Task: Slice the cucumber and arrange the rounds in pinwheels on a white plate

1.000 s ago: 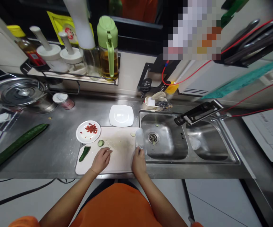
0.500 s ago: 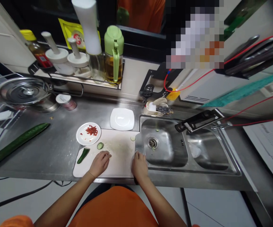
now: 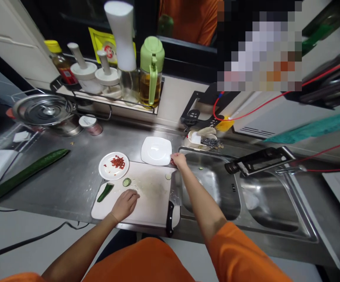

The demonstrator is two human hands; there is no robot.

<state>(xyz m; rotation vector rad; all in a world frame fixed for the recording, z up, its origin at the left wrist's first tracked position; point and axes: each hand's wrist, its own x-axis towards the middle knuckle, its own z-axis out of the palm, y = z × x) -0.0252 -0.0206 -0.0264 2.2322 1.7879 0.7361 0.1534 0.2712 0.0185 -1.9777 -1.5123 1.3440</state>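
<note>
My right hand [image 3: 178,160] reaches past the cutting board to the right edge of a white square plate [image 3: 156,150], its fingers closed at the rim. My left hand [image 3: 125,204] rests on the white cutting board [image 3: 150,209], fingers loosely bent and holding nothing. Just above it lie cucumber slices [image 3: 126,182], and to its left a cucumber piece [image 3: 105,192]. A knife [image 3: 171,211] with a black handle lies along the board's right edge, blade toward the sink. A single pale slice [image 3: 168,176] is near the blade.
A round plate [image 3: 104,171] of chopped red bits [image 3: 118,161] touches the board's back-left corner. A long cucumber [image 3: 31,172] lies left. The double sink [image 3: 213,209] is at right. Behind are a lidded pot [image 3: 44,111], a can [image 3: 90,125] and a bottle shelf [image 3: 108,98].
My right hand has let go of the knife, leaving it on the board's right edge, and has moved forward to the square plate. My left hand stays on the board.
</note>
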